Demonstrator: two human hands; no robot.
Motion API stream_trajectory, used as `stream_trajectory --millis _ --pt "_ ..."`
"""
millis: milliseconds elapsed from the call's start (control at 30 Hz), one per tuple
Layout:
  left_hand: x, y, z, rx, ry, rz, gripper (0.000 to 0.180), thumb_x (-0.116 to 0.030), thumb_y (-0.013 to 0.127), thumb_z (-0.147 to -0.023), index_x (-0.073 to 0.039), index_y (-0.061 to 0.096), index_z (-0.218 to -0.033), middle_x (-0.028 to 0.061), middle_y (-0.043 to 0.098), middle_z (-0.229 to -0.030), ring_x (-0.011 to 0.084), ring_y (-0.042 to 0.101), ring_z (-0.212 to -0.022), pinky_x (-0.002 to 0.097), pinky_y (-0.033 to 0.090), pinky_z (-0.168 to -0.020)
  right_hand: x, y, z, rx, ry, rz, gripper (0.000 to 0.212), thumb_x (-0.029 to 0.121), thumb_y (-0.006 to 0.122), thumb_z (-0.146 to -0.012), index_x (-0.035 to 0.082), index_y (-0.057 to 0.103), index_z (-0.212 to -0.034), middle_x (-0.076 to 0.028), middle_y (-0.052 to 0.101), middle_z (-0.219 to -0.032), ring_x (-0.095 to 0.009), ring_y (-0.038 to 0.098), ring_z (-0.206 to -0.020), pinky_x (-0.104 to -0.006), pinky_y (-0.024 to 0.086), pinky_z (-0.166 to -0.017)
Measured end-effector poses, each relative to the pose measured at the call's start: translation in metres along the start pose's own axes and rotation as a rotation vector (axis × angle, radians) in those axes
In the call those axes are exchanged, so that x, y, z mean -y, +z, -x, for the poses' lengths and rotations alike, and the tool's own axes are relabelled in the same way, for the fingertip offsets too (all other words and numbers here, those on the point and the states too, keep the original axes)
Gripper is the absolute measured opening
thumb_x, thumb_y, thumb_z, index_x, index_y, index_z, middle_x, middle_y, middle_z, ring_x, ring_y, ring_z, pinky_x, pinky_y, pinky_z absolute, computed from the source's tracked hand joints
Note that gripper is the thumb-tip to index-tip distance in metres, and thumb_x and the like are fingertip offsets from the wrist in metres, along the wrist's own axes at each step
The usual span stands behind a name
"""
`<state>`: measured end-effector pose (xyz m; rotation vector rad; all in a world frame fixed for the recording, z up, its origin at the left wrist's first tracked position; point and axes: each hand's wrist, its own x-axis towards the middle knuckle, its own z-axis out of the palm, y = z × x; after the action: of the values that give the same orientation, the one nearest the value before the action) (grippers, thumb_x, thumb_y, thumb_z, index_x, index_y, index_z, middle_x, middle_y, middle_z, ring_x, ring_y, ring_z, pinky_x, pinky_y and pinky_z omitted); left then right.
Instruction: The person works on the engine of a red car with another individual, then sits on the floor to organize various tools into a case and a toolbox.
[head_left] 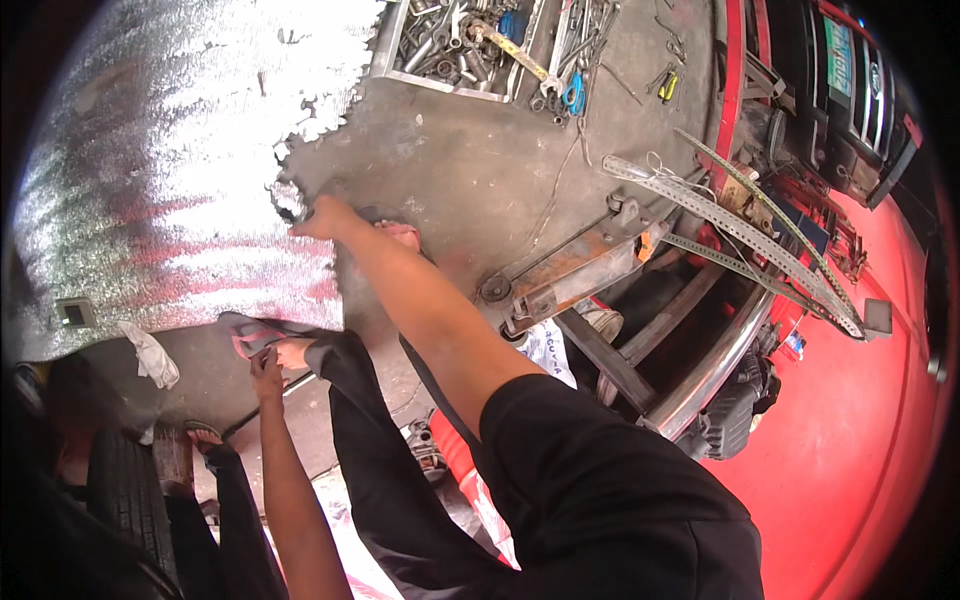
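Head view, right hand (322, 219) pinching silver foil sheet (170, 170) edge, left hand (267, 362) fingers curled, grip unclear

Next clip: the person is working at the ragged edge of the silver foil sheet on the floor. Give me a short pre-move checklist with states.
1. Right hand at the torn edge of the foil sheet: ok.
2. Tool in right hand identifiable: cannot tell.
3. Left hand at the sheet's lower edge: ok.
4. Foot clear of right hand: not ok, close beside it.
5. Tool tray within reach: cannot tell.
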<state>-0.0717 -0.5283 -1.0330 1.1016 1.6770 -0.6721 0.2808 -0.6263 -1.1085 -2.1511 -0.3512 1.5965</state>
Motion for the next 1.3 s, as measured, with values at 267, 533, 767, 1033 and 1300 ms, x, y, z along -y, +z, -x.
stream_trajectory --millis 267,533,767,1033,1300 --pt "-0.085 -0.046 0.028 -0.004 -0.214 0.374 0.072 -0.069 0.048 -0.088 -0.017 0.045 -0.138 0.0107 0.051 -0.129 0.0238 0.051 -0.115 0.0453 0.043 -0.091 0.119 0.003 0.137 -0.214 -0.415 -0.252 0.026 0.027 0.072 -0.074 0.006 0.066 -0.088 -0.019 0.068 -0.087 -0.039 0.067 -0.083 -0.0456 0.052 -0.074" --pt "-0.058 -0.068 0.077 0.199 0.192 0.712 0.077 -0.071 0.038 -0.091 -0.014 0.042 -0.142 0.012 0.051 -0.135 0.0284 0.052 -0.121 0.0446 0.043 -0.101 0.215 0.01 0.248 -0.027 -0.481 -0.427 0.029 0.029 0.074 -0.076 0.004 0.065 -0.087 -0.016 0.063 -0.076 -0.035 0.064 -0.075 -0.0429 0.049 -0.075" --pt "-0.065 -0.078 0.154 0.178 -0.063 0.861 0.083 -0.075 0.037 -0.09 -0.014 0.039 -0.147 0.0078 0.046 -0.146 0.0305 0.048 -0.129 0.0451 0.037 -0.109 0.157 -0.021 0.239 0.139 -0.306 -0.49 0.039 0.038 0.078 -0.079 0.001 0.067 -0.077 -0.013 0.066 -0.075 -0.022 0.062 -0.071 -0.0346 0.048 -0.068" --pt "-0.077 -0.094 0.149 0.299 -0.173 0.783 0.083 -0.075 0.036 -0.09 -0.01 0.045 -0.142 0.0097 0.056 -0.134 0.0308 0.056 -0.117 0.0483 0.045 -0.1 0.064 -0.048 0.059 0.008 0.236 -1.319 0.064 0.058 0.055 -0.089 0.01 0.053 -0.133 -0.01 0.06 -0.121 -0.023 0.06 -0.106 -0.0444 0.05 -0.089" --pt "-0.088 -0.077 0.183 0.274 -0.266 0.635 0.091 -0.077 0.045 -0.086 -0.012 0.037 -0.149 0.0113 0.043 -0.149 0.0303 0.043 -0.133 0.05 0.035 -0.109 0.124 -0.14 0.052 -0.028 0.041 -1.479 0.068 0.051 0.062 -0.088 0.005 0.049 -0.136 -0.012 0.055 -0.13 -0.024 0.055 -0.114 -0.0426 0.046 -0.095"
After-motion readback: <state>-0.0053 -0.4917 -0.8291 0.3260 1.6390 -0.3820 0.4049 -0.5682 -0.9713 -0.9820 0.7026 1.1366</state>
